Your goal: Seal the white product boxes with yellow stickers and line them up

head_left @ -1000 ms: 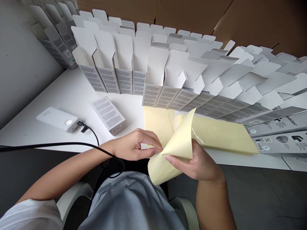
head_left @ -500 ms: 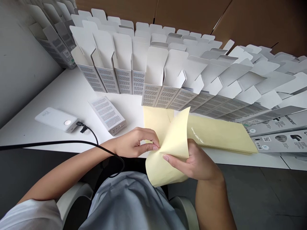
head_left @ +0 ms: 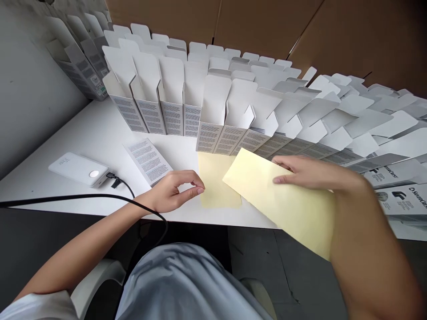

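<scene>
My right hand (head_left: 300, 172) grips a yellow paper piece (head_left: 283, 200) by its upper edge, thumb on top. The paper is tilted, its lower corner hanging past the table's front edge; I cannot tell whether it is one layer or several. Under its left corner, another yellow paper piece (head_left: 218, 184) lies flat on the white table. My left hand (head_left: 178, 191) is at that piece's left edge, thumb and index finger pinched together. Whatever may be between those fingertips is too small to make out. Behind the left hand lies a closed printed box (head_left: 148, 161).
Rows of open-topped white boxes (head_left: 210, 133) with raised flaps line the back. A white power bank (head_left: 78, 169) with a black cable (head_left: 83, 197) sits at left, the cable crossing my left forearm. Printed boxes (head_left: 403, 195) lie at right. Brown cartons (head_left: 253, 26) stand behind.
My right hand has moved right and away from my left, carrying yellow paper that now looks flat instead of curled. My left hand has shifted slightly left and up, off the raised paper.
</scene>
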`<state>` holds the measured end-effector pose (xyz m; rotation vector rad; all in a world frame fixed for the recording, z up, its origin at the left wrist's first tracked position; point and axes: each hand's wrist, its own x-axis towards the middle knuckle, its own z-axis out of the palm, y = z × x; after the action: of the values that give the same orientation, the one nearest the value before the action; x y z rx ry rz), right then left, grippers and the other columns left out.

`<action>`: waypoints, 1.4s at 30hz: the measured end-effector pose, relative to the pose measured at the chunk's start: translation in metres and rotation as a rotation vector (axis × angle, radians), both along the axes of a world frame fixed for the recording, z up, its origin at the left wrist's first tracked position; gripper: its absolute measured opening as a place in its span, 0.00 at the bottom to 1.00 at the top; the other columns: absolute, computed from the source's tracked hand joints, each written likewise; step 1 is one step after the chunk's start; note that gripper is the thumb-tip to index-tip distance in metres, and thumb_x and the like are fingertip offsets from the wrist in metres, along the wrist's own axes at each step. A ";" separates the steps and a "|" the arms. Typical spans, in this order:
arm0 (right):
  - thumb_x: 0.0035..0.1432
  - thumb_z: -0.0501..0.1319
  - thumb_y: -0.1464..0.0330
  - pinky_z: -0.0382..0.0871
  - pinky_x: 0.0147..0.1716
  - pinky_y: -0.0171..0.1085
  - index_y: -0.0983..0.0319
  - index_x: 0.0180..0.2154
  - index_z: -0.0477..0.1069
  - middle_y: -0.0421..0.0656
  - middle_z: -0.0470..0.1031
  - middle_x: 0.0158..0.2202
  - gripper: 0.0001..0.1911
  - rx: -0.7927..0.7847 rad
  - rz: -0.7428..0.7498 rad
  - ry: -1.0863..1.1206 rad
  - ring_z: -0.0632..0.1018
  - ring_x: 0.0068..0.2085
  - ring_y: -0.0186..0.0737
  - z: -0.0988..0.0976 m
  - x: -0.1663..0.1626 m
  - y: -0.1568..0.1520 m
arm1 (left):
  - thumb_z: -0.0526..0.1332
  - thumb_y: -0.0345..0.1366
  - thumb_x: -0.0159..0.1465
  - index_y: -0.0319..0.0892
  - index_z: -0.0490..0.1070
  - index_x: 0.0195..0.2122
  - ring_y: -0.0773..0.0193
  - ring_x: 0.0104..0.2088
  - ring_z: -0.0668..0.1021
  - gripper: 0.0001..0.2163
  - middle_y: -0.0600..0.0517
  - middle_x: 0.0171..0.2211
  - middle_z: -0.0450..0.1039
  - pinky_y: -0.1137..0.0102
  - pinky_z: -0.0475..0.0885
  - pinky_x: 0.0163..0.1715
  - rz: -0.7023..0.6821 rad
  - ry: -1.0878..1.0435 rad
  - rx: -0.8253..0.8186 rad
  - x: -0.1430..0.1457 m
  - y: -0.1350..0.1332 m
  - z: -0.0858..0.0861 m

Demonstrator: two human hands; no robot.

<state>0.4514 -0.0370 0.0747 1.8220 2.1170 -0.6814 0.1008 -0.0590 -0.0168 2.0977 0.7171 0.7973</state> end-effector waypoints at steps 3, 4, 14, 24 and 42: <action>0.53 0.59 0.60 0.71 0.43 0.45 0.60 0.47 0.73 0.49 0.75 0.53 0.20 0.001 0.007 -0.070 0.77 0.50 0.56 -0.025 0.007 0.032 | 0.58 0.34 0.66 0.35 0.75 0.37 0.83 0.38 0.77 0.08 0.52 0.36 0.75 0.90 0.70 0.41 0.008 0.020 0.033 -0.001 -0.002 -0.001; 0.54 0.59 0.62 0.70 0.46 0.46 0.61 0.50 0.72 0.49 0.74 0.55 0.22 0.008 0.011 -0.068 0.76 0.52 0.56 -0.035 0.009 0.039 | 0.58 0.34 0.66 0.36 0.75 0.38 0.83 0.38 0.77 0.09 0.52 0.37 0.75 0.89 0.70 0.40 0.014 0.029 0.038 -0.001 -0.003 -0.001; 0.59 0.59 0.62 0.71 0.44 0.46 0.63 0.39 0.75 0.50 0.76 0.41 0.12 0.647 -0.259 0.485 0.76 0.44 0.49 -0.067 -0.052 -0.021 | 0.60 0.24 0.62 0.34 0.71 0.39 0.78 0.39 0.76 0.05 0.50 0.35 0.74 0.82 0.73 0.41 0.207 -0.076 0.554 -0.005 -0.007 -0.002; 0.53 0.67 0.53 0.56 0.15 0.29 0.65 0.24 0.73 0.41 0.69 0.20 0.21 -0.334 -0.664 1.831 0.67 0.19 0.29 -0.098 -0.187 -0.089 | 0.64 0.27 0.57 0.36 0.74 0.38 0.64 0.45 0.78 0.08 0.49 0.40 0.76 0.70 0.77 0.38 0.240 0.098 1.345 -0.035 -0.019 0.002; 0.54 0.67 0.62 0.58 0.21 0.30 0.63 0.27 0.74 0.41 0.73 0.25 0.11 0.047 -0.632 1.722 0.69 0.23 0.30 -0.121 -0.215 -0.055 | 0.63 0.55 0.58 0.38 0.68 0.57 0.56 0.61 0.70 0.31 0.45 0.58 0.67 0.58 0.58 0.66 0.597 0.461 0.899 -0.078 0.003 -0.056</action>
<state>0.2368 -0.0917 -0.0465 2.0814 1.9118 -3.2174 0.0226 -0.0556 -0.0726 2.9770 1.4830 1.0979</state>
